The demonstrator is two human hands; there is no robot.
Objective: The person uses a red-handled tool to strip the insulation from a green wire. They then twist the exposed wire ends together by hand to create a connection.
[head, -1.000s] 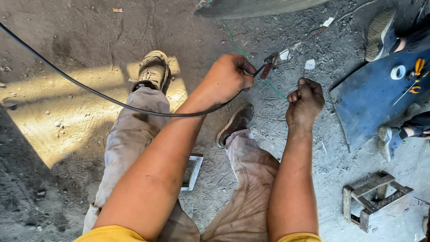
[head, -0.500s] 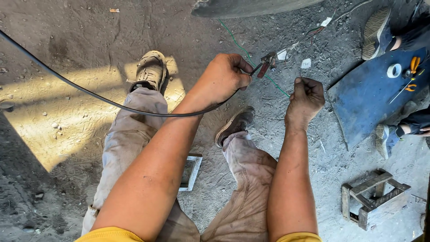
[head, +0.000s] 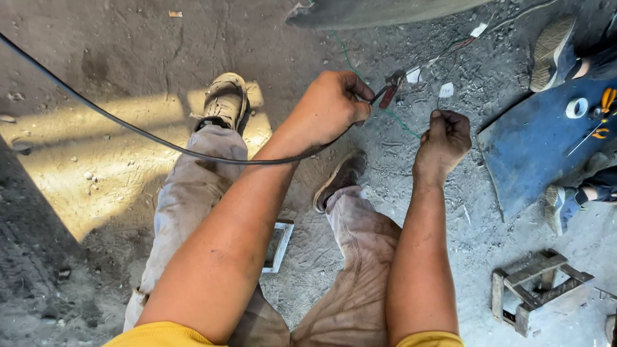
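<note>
- Dusty grey concrete floor (head: 128, 77) fills the view, with a slanted patch of sunlight left of the person's outstretched legs and loose grit and paper scraps scattered beyond the feet.
- Landmark: the pliers (head: 390, 88), a small tool with dark red handles, sit just past the person's shoes, and everything below is placed from them.
- Left hand (head: 331, 106) lies directly on the near-left side of the pliers, fist clamped shut around their handles; the tool's long axis runs from that fist up and to the right, away from the body.
- Right hand (head: 445, 138) sits to the near right of the pliers, apart from them, closed in a fist with its fingertips pinched on a thin wire (head: 424, 96) whose far end I cannot trace clearly.
- The two hands are apart, and the left one is the nearer to the pliers' tip.
- A green wire (head: 402, 123) lies on the floor, passing just under the pliers and slanting between the hands.
- A thick black cable (head: 128, 125) sweeps from far left of the pliers across the left forearm.
- Right of the pliers, a blue sheet (head: 527, 154) carries a white tape roll (head: 576, 107) and orange-handled tools (head: 604, 103); another person's shoes rest at its edges.
- Small white paper tags (head: 446, 89) lie just right of the pliers; no print is readable.
- Far below right stands a small wooden stool (head: 540, 292).
</note>
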